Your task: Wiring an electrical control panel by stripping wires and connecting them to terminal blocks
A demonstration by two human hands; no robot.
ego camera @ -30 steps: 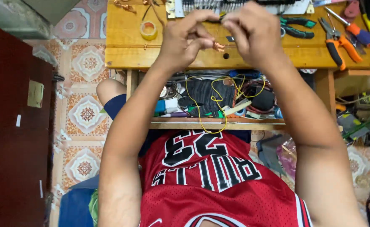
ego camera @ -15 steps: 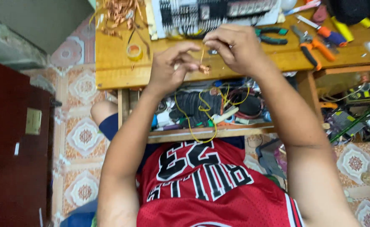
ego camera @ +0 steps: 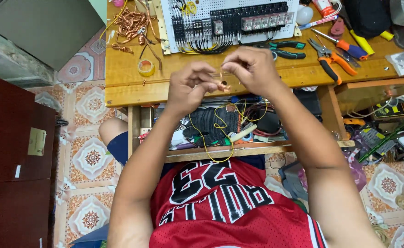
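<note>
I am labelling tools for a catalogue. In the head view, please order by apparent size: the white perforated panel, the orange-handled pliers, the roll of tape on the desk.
1. White perforated panel, clearly the largest.
2. Orange-handled pliers.
3. Roll of tape, the smallest.
All three lie on the same desk, so nearness hardly affects the ranking.

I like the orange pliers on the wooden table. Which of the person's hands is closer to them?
The right hand. It is raised just left of the orange-handled pliers in the picture, while the left hand is farther away, beyond the right hand. Both pinch a thin yellow wire.
</note>
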